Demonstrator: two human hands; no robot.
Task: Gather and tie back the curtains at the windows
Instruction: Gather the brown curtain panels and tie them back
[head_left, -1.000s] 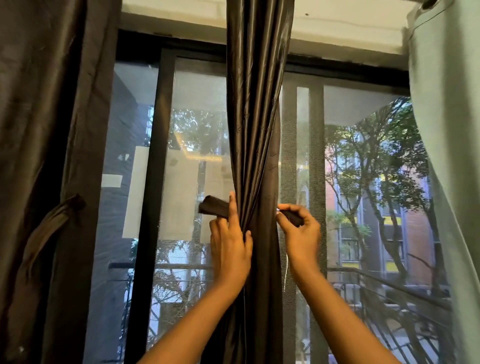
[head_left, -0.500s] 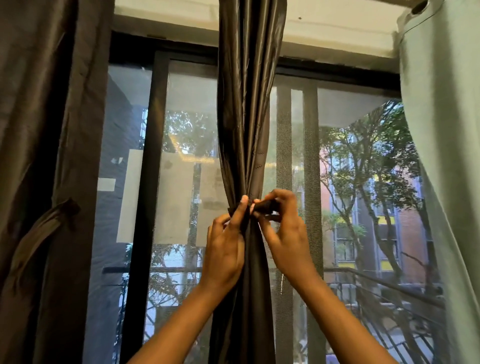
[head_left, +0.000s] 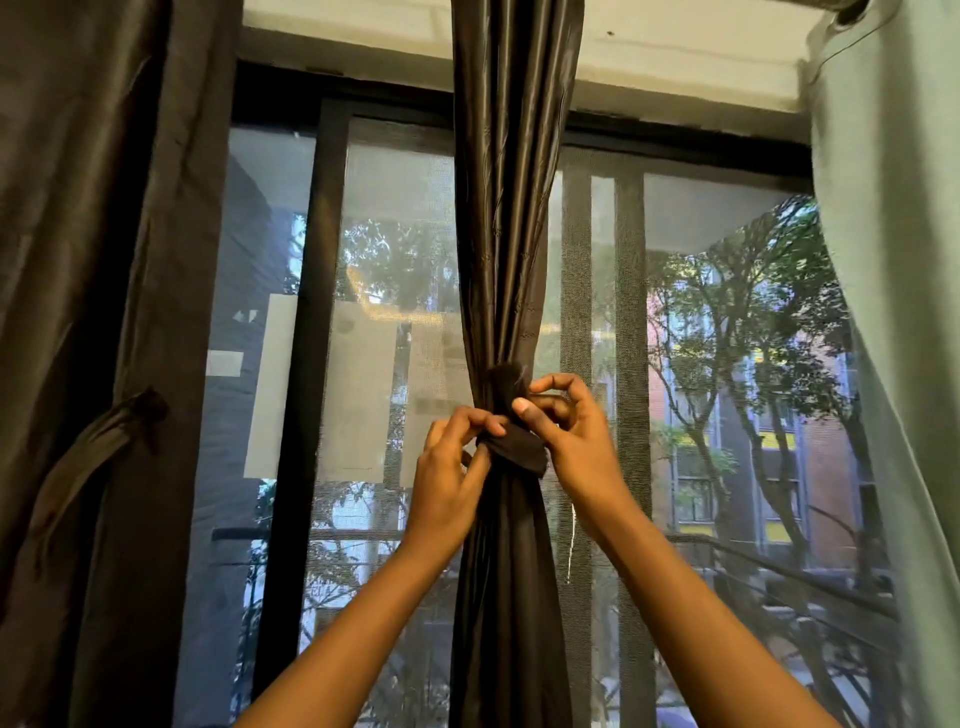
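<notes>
Item: middle curtain (head_left: 511, 218), gathered, at window centre. Tieback (head_left: 511, 441) wrapped round it. Left hand (head_left: 449, 478) pinches one end, right hand (head_left: 569, 441) pinches the other (both grips narrow). Advice: cinch snug, keep folds bunched, knot w/o slack.

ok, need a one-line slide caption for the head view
Both hands, left and right, pinch a dark tie-back around the gathered centre curtain at the window.

No text, label or number can be read anywhere (window included)
</notes>
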